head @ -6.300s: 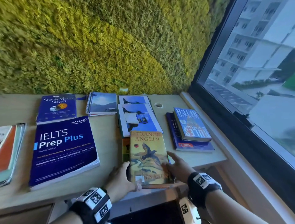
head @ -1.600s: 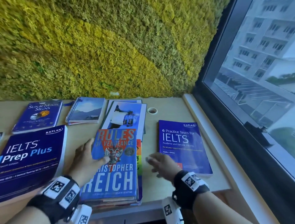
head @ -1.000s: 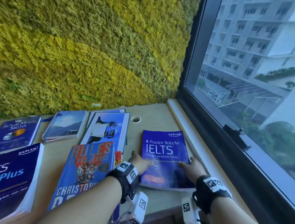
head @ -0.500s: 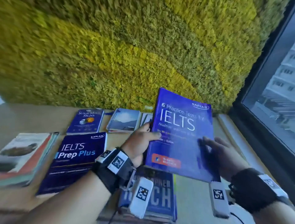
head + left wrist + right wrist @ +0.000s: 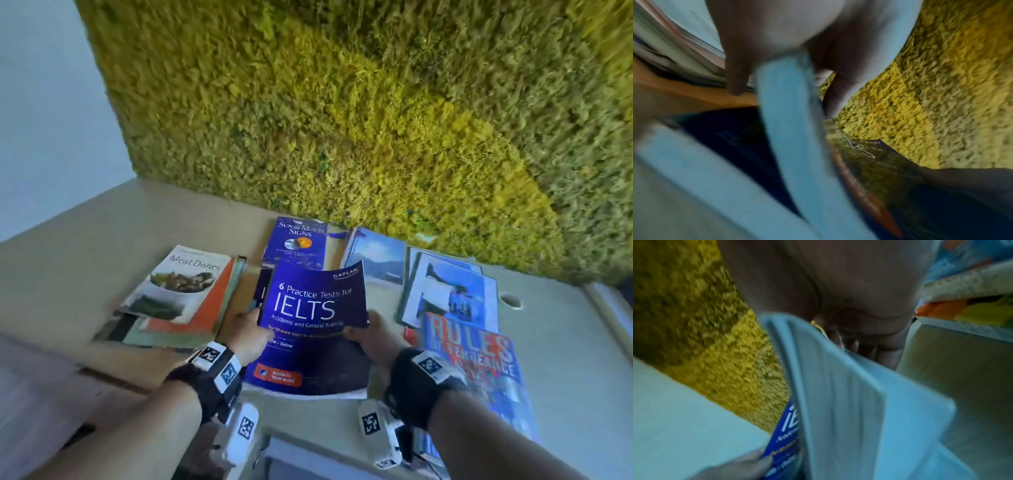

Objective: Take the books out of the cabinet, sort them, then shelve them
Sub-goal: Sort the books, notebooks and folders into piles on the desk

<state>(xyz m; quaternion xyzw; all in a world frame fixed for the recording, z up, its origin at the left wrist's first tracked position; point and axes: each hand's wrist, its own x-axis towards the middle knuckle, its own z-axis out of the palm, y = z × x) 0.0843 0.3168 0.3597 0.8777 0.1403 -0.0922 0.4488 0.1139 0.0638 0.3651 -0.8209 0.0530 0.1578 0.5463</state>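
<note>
Both my hands hold the dark blue "6 Practice Tests for IELTS" book by its side edges. My left hand grips the left edge and my right hand grips the right edge. The book's near end lies low by the table's front edge, and its far half bends upward. It covers most of the IELTS Prep Plus book, of which only a dark sliver shows. In the left wrist view my fingers curl round the book's pale page edges. The right wrist view is blurred, with page edges under my palm.
On the beige table a "Meat Dishes" stack lies to the left. Sun & Moon Signs, a spiral notebook and a blue photo book lie behind. Rules of Vengeance tops the right stack. A moss wall backs the table.
The practice-tests book has been carried left from above the Rules of Vengeance stack and brought down over the IELTS Prep Plus book. Both hands still hold it.
</note>
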